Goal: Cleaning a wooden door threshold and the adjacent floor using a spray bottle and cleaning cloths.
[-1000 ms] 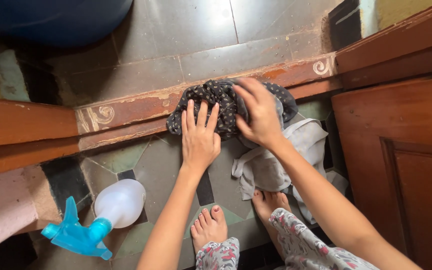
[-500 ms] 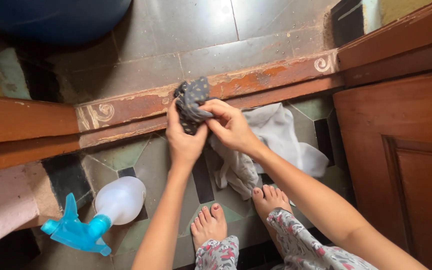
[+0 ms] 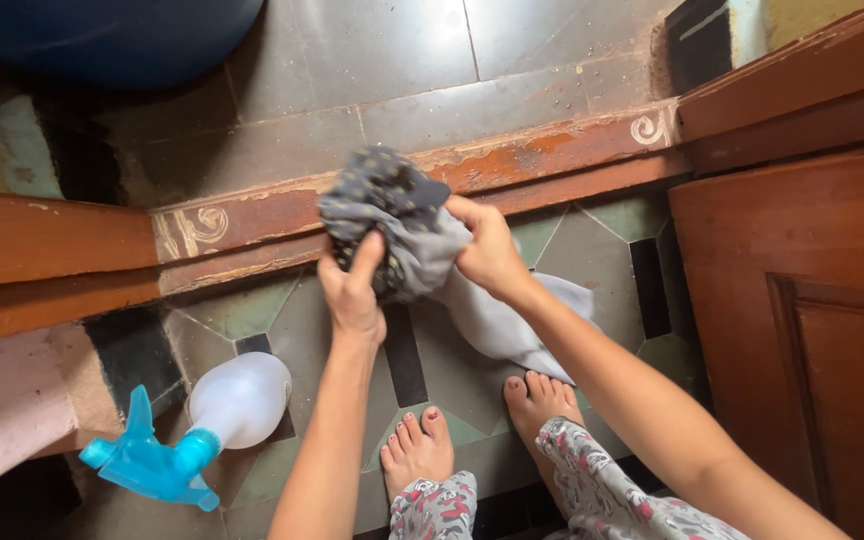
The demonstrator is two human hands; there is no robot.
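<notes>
The cloth bundle (image 3: 397, 225) is held up in both hands just above the painted wooden threshold (image 3: 252, 232), a dark spotted rag on top and a plain grey rag under it. The grey rag (image 3: 502, 325) trails down and to the right from the bundle, its loose end lying on the patterned floor tiles (image 3: 302, 320) close to the person's bare right foot (image 3: 539, 395). The dark spotted rag (image 3: 377, 195) is crumpled, with its pale dots showing on the upper folds; the grey one looks soft and thin, bunched where the hands pinch it.

The left hand (image 3: 352, 290) is clenched on the lower left of the bundle, one finger raised against the cloth. The right hand (image 3: 487, 250) grips the bundle's right side, fingers closed into the folds.

From how things lie, the main risk looks to be the hanging grey tail: it could catch under the right foot or drag over the tiles and pull out of the grip. The two rags are only pressed together, so a loosened pinch could let the spotted one slip off onto the threshold. The spray bottle (image 3: 207, 420), white with a turquoise trigger head, lies on its side on the floor near the left foot (image 3: 417, 450); a step back could knock it or roll it.
</notes>
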